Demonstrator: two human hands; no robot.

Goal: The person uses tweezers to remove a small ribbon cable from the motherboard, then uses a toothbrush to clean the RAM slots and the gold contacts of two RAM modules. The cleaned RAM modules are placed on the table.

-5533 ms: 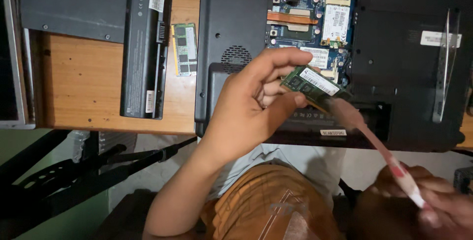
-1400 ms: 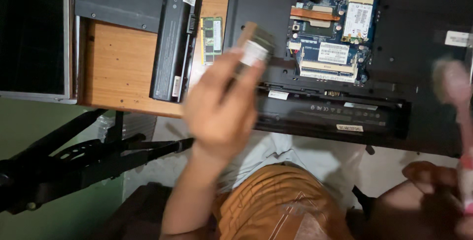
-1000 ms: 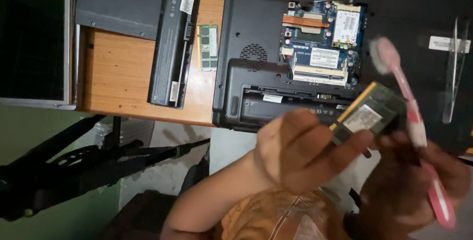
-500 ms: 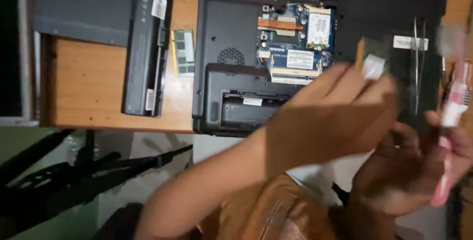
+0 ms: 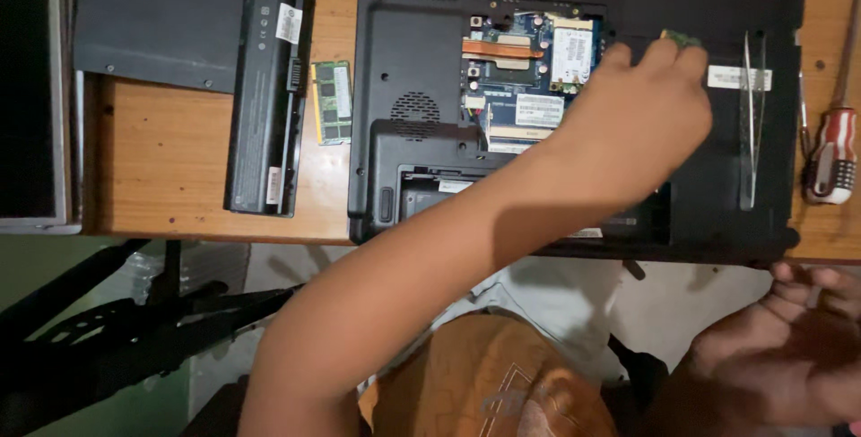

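Only a green corner of the memory module (image 5: 683, 39) shows, peeping out past the fingertips of the left hand (image 5: 641, 123) over the black underside of the laptop (image 5: 413, 69), just right of the open bay with its blue circuit board (image 5: 529, 78). So little of it is exposed that its long axis cannot be told; the visible tip points toward the far right of the laptop. The left hand's fingers (image 5: 668, 56) are pinched closed on the module, knuckles up and back of the hand toward the camera. The forearm runs diagonally from the lower left, across the laptop's near edge, up to the hand.

The right hand (image 5: 789, 356) hangs low at the right, below the desk edge, palm partly upward with fingers loosely curled; whether it holds anything cannot be told.

On the laptop, right of the left hand, a pair of metal tweezers (image 5: 750, 123) lies lengthwise, front to back. A red-and-white-handled screwdriver (image 5: 832, 145) rests on the wooden desk (image 5: 170, 159) beside the laptop's right edge. Left of the laptop lie a second green memory module (image 5: 333, 102), standing lengthwise, then a long black battery (image 5: 272, 78) and a dark cover panel (image 5: 157, 15).
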